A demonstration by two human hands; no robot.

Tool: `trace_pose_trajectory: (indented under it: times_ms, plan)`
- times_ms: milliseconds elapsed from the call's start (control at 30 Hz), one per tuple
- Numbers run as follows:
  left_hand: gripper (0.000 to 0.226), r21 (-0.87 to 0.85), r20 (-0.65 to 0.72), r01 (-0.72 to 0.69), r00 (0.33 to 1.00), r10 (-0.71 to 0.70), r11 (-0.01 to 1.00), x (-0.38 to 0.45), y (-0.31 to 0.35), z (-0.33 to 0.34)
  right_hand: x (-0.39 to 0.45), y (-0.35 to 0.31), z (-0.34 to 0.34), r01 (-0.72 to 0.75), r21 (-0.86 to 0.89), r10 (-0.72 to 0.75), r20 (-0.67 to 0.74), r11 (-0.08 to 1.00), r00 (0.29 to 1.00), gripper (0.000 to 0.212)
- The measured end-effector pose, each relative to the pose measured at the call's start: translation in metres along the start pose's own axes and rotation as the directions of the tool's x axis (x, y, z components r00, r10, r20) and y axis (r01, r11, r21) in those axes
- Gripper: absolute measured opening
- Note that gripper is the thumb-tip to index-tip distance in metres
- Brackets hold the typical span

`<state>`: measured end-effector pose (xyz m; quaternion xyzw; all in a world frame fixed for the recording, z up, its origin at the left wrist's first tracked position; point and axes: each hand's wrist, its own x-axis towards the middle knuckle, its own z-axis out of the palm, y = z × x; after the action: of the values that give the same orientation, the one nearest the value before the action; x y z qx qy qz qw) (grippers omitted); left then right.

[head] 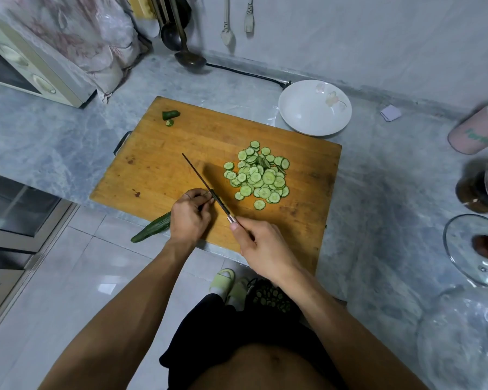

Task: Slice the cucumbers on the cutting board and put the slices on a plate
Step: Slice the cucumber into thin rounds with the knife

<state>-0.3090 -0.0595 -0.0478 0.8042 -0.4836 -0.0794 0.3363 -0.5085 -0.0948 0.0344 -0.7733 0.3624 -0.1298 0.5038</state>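
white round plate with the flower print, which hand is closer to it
Right. The right hand, gripping the knife handle, is on the side of the white round plate; the left hand is further left.

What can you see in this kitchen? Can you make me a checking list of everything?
Surface: grey marble counter bearing a wooden cutting board.
Job's things: pile of cucumber slices on the board; two end pieces at its far corner; uncut cucumber in the left hand; white plate holds no slices.
Clutter: pink can, jar, glass lid.
Hands: left hand holds the cucumber; right hand grips the knife.
Cables: black cord behind the plate.
Surroundings: microwave, ladles.
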Motion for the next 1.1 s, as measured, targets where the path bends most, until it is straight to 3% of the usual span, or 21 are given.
trace_pose_trajectory:
  times_ms: [433,700,1100]
  plan:
    - [0.017,0.020,0.010,0.006,1.000,-0.006,1.000,0.000,0.001,0.001,0.033,0.009,0.019,-0.066,0.062,0.068,-0.035,0.996,0.997,0.020]
    - [0.016,0.037,-0.013,-0.006,1.000,0.007,0.999,0.000,-0.002,0.000,0.030,0.017,-0.008,-0.137,0.112,0.143,-0.051,0.984,0.988,0.031]
    - [0.012,-0.027,-0.036,0.034,0.999,-0.035,0.999,0.002,-0.003,0.002,0.005,0.008,-0.002,-0.057,0.106,0.056,0.014,0.993,0.998,0.025]
